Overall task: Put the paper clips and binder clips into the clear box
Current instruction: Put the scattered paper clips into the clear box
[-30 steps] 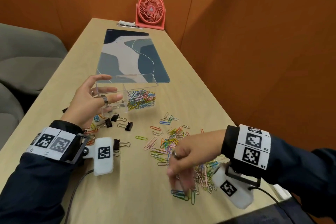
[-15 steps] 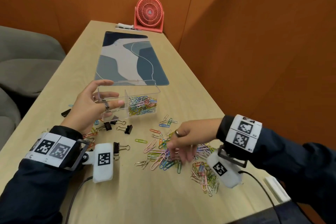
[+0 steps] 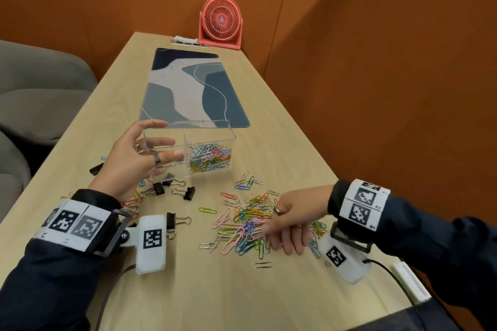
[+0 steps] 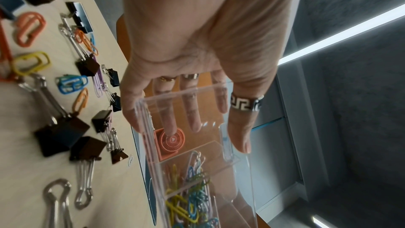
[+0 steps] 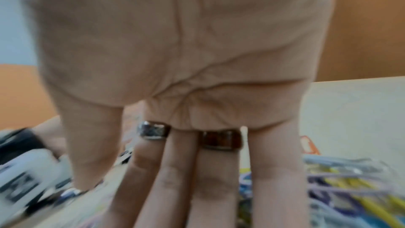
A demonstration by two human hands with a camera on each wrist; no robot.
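A clear box point(image 3: 215, 139) with a divider stands mid-table, and coloured paper clips point(image 3: 211, 160) fill its right compartment. My left hand point(image 3: 162, 142) grips the box's left end, thumb on the near wall and fingers behind the far wall. The left wrist view shows that hand point(image 4: 192, 124) across the box point(image 4: 197, 96). Several black binder clips point(image 3: 187, 193) lie just in front of the box. A pile of loose paper clips point(image 3: 239, 223) lies near the front right. My right hand point(image 3: 282, 238) rests on it, fingers straight. Its wrist view is blurred.
A blue-grey desk mat point(image 3: 193, 88) lies behind the box, with a coral fan point(image 3: 220, 23) at the table's far end. Orange walls close the right side and a grey sofa point(image 3: 40, 94) sits left. A white bar point(image 3: 408, 285) lies at the near right corner.
My right hand moved from the table's near edge up and left onto the pile, dragging paper clips with it. My left hand stayed on the box.
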